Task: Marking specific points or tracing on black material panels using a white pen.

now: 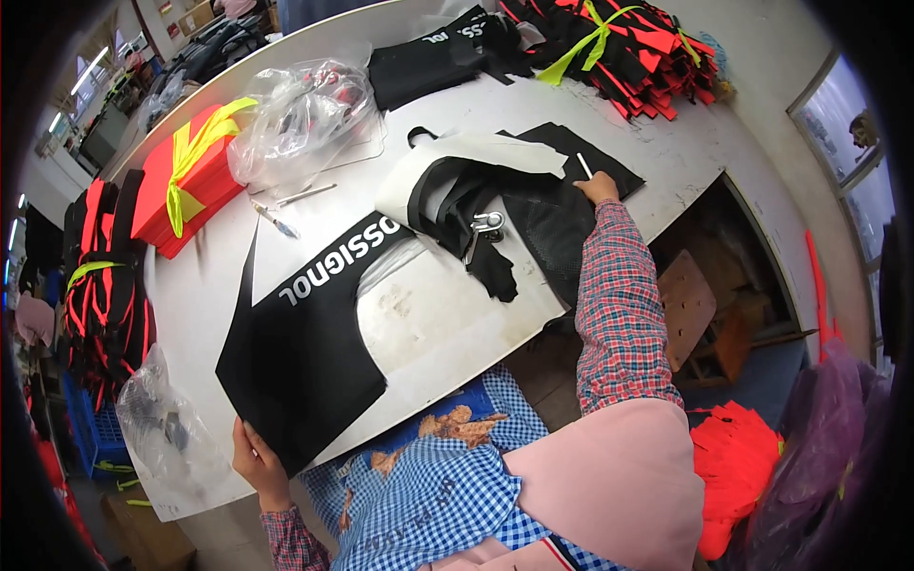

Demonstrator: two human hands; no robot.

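My left hand (259,462) pinches the lower left edge of a large black fabric piece (305,357) with white lettering, which lies on the white table (428,328). My right hand (598,187) is closed around a slim white stick (584,166), over stacked black fabric pieces (552,228) at the right. Whether the stick is a marker or chalk I cannot tell. Between my hands lie a curved white piece (438,167), crumpled black fabric (490,271) and a shiny metal tool with rounded loops (487,222).
Red-orange pieces (190,181) tied with a yellow strip and a clear plastic bag (305,119) sit at the far left. Several black and red strips (619,52) lie bundled at the far right. A thin brush-like tool (276,222) rests near the bag. An opening (733,247) borders the table's right side.
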